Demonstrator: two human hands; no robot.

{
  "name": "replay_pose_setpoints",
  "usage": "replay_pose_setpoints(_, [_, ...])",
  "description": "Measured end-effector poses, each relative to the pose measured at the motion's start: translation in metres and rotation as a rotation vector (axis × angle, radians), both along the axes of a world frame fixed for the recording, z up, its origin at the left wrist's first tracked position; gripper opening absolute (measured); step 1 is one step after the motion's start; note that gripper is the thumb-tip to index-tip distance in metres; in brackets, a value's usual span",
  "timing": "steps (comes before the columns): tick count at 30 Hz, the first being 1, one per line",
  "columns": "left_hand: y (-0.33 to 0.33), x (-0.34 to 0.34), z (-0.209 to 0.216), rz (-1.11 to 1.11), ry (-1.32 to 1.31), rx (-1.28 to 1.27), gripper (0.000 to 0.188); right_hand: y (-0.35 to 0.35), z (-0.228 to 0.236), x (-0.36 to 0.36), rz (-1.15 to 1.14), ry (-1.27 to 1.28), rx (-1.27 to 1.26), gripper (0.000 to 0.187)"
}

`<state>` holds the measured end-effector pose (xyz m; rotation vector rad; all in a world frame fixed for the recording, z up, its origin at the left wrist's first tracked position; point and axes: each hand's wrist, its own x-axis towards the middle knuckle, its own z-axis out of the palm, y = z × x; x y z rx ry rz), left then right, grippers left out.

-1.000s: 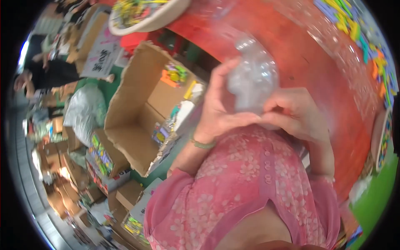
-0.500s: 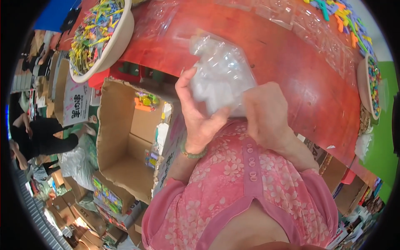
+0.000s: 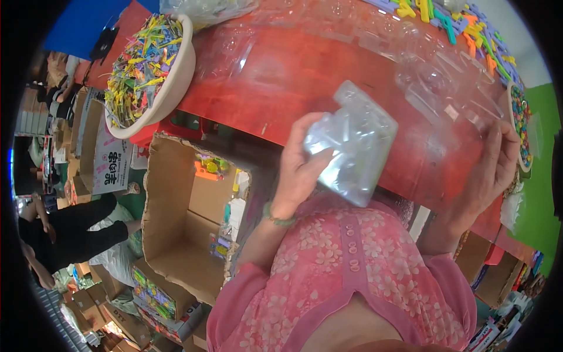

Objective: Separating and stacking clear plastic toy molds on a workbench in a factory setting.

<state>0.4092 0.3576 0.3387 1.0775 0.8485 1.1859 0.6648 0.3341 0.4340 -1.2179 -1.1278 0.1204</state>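
Note:
My left hand [image 3: 302, 167] grips a stack of clear plastic blister shells [image 3: 359, 138] above the near edge of the red table [image 3: 234, 111]. The thumb lies across the stack's face, with the other fingers behind it. Over the right side of the table, my right hand [image 3: 492, 161] reaches out with stretched, slightly bent fingers and nothing visible in them. Nearest to it are several clear moulded plastic shells [image 3: 434, 100] lying on the tabletop and a bowl of small coloured pieces [image 3: 521, 123].
A pale basin [image 3: 186, 70] of colourful plastic pieces stands at the left. Below it is an open cardboard box [image 3: 170, 199] holding a few toys. Coloured plastic parts [image 3: 475, 29] lie at the far right. A person in black [image 3: 76, 226] is at the left.
My right hand has left the plastic stack and moved right, toward the bowl and the shells. My left hand has shifted right with the stack, which is now turned.

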Motion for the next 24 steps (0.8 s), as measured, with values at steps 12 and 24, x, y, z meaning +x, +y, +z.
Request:
replay_pose_setpoints(12, [-0.008, 0.002, 0.005, 0.205, 0.205, 0.191, 0.070, -0.004, -0.006, -0.065, 0.408, -0.429, -0.061, 0.016])
replay_pose_setpoints(24, [-0.010, -0.014, 0.003, -0.123, -0.728, -0.161, 0.083, 0.022, -0.046, -0.110, 1.005, -0.190, -0.400, 0.026])
